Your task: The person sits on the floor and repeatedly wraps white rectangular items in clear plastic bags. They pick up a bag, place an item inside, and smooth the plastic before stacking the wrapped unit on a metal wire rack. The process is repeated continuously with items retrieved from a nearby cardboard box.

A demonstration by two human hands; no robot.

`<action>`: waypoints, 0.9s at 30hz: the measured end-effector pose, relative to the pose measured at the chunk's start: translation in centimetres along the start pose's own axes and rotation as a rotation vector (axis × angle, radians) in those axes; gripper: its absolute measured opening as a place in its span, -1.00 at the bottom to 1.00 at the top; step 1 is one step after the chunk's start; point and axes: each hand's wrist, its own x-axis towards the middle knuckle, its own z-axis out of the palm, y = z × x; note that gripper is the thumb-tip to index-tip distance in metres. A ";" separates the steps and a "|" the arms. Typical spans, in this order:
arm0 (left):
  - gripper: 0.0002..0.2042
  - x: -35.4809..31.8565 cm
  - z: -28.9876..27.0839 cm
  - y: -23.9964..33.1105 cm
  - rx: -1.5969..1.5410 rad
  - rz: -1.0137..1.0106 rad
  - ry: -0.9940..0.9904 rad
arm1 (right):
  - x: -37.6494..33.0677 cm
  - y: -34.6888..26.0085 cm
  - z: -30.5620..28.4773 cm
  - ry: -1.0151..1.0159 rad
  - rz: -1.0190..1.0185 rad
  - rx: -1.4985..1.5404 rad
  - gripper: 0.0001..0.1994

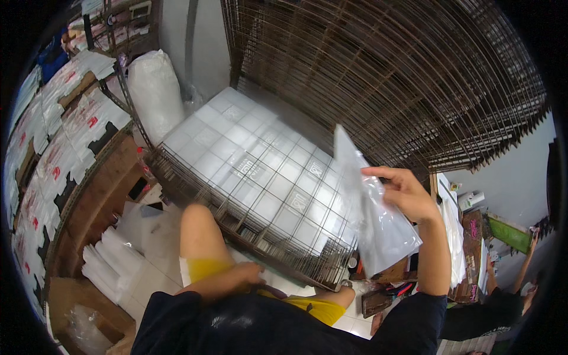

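Observation:
My right hand [405, 192] is raised on the right, its thumb and fingers pinched on a clear plastic bag [381, 228]. The bag hangs down, limp and shiny, beside the near right corner of a wire drying rack [284, 204]. Several translucent plastic bags [222, 127] with white printed marks lie spread in rows on the rack, crossed by its wire grid. Low over my lap, my left hand [249, 273] is close to my yellow shorts; its fingers are blurred and partly hidden, so their state is unclear.
Many wire shelves [378, 77] tilt up behind the rack. A large white plastic roll [155, 92] stands at its far left. Stacked white packs [65, 142] line the left. An open cardboard box [89, 307] sits lower left. At right, another person [491, 313] handles a green frame [510, 235].

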 end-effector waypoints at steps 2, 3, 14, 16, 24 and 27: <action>-0.31 0.3 0.1 0.1 -0.003 0.008 -0.022 | 2.6 -0.8 1.6 -0.085 -0.038 -0.003 -0.42; -0.31 0.5 0.0 0.2 -0.001 0.013 -0.033 | 3.7 -0.7 2.1 -0.117 -0.058 0.017 -0.42; -0.32 1.9 0.6 0.2 -0.080 0.084 -0.082 | 18.1 11.2 1.7 0.440 -0.194 0.338 -0.43; -0.33 2.7 1.2 -0.2 -0.100 0.100 -0.066 | 21.2 18.2 3.4 0.621 -0.169 0.441 -0.44; -0.35 1.6 -0.9 0.2 -0.150 0.031 -0.117 | 31.0 33.6 12.6 0.806 0.135 0.905 -0.42; -0.37 2.0 0.2 -0.1 -0.244 0.017 -0.050 | 34.1 39.3 13.4 0.822 0.192 0.885 -0.43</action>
